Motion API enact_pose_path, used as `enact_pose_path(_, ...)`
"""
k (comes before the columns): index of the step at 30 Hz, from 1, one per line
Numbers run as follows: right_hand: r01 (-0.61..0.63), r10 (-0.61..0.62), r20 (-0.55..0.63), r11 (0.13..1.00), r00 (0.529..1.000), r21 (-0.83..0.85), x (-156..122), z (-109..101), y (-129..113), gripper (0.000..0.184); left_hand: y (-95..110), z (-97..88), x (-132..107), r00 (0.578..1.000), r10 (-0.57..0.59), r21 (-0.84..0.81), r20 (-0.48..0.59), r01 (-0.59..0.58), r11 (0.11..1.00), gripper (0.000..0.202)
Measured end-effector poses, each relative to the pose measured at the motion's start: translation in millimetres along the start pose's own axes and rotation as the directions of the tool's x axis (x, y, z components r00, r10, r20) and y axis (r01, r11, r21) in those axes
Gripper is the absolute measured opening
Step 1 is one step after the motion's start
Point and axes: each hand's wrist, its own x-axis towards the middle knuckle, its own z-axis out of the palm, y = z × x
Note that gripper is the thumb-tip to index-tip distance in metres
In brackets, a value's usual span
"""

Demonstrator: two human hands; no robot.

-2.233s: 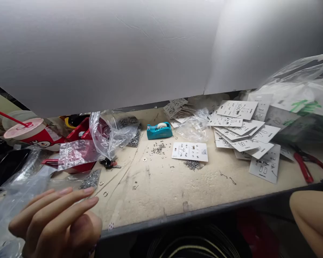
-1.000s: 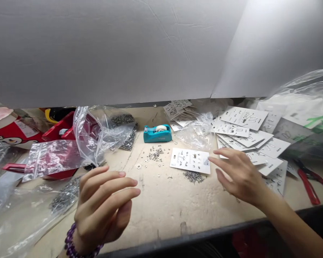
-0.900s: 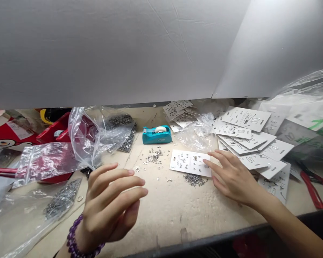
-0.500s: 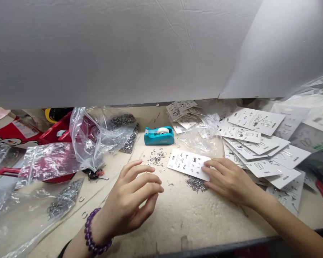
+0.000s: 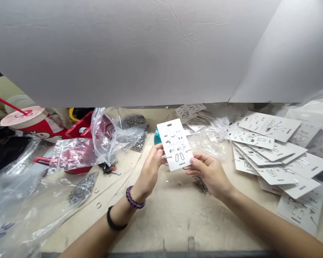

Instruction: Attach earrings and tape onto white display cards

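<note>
A white earring card (image 5: 175, 143) with a hang slot and small metal earrings stands tilted up between both hands. My left hand (image 5: 149, 168) grips its lower left edge, thumb at the front. With thumb and fingers, my right hand (image 5: 208, 172) pinches the lower right corner. Behind the card, most of the teal tape dispenser (image 5: 156, 136) is hidden. A heap of small metal pieces (image 5: 201, 185) lies on the table beside my right hand, partly covered by it.
Many similar earring cards (image 5: 274, 172) lie in an overlapping pile at the right. Clear plastic bags (image 5: 107, 136) with metal parts crowd the left, near a red-and-white cup (image 5: 40, 122) with a straw. Two small rings (image 5: 98, 205) lie on the table (image 5: 177, 222). A large pale panel (image 5: 137, 53) spans the back.
The card has been lifted off the table and turned upright, showing its face with paperclip-shaped earrings. My left hand, open before, has closed on its left edge. The camera view has shifted left.
</note>
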Motion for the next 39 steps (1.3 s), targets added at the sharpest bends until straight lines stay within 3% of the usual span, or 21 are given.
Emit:
enact_pose_path(3,-0.06,0.058,0.052,0.998,0.997,0.027,-7,5,15,0.019,-2,-6.5,0,0.996,-0.01,-0.109,-0.093,0.0,0.994,0.038)
enact_pose_path(5,-0.082,0.081,0.088,0.997,0.993,0.008,-13,4,20,0.019,-2,-11.6,-1,0.998,-0.035,-0.158,-0.054,0.026,0.987,0.038)
enact_pose_path(8,-0.07,0.076,0.108,0.996,0.991,-0.055,-19,3,22,0.017,-2,-18.2,-2,0.999,-0.036,-0.105,-0.024,0.033,0.994,0.034)
enact_pose_path(10,0.01,0.007,0.115,0.99,0.993,-0.144,-21,2,22,0.015,2,-21.7,-4,1.0,-0.008,-0.036,0.025,0.009,0.999,0.03)
enact_pose_path(12,0.183,-0.156,0.113,0.937,0.981,-0.297,-21,0,21,0.01,8,-24.7,-6,0.99,0.083,0.065,0.117,-0.091,0.994,0.026)
enact_pose_path(14,0.409,-0.4,0.127,0.773,0.908,-0.485,-20,-4,19,0.01,17,-27.3,-10,0.943,0.263,0.216,0.205,-0.306,0.927,0.019)
enact_pose_path(17,0.627,-0.685,0.205,0.449,0.699,-0.637,-20,-12,14,0.024,28,-30.4,-14,0.789,0.531,0.404,0.308,-0.614,0.678,0.012)
enact_pose_path(20,0.711,-0.801,0.264,0.263,0.538,-0.652,-19,-19,8,0.036,34,-31.6,-16,0.658,0.645,0.516,0.389,-0.736,0.439,0.013)
enact_pose_path(23,0.716,-0.848,0.287,0.145,0.445,-0.682,-18,-23,3,0.041,34,-30.7,-17,0.596,0.654,0.57,0.466,-0.767,0.293,0.012)
enact_pose_path(29,0.711,-0.866,0.321,0.054,0.382,-0.701,-18,-25,2,0.044,32,-30.1,-19,0.586,0.663,0.592,0.466,-0.763,0.259,0.007)
enact_pose_path(34,0.707,-0.851,0.344,0.045,0.398,-0.706,-20,-26,0,0.041,31,-29.5,-21,0.584,0.663,0.593,0.469,-0.764,0.254,0.005)
enact_pose_path(39,0.714,-0.849,0.37,0.012,0.376,-0.7,-22,-27,2,0.039,30,-28.3,-22,0.605,0.663,0.596,0.442,-0.75,0.287,0.01)
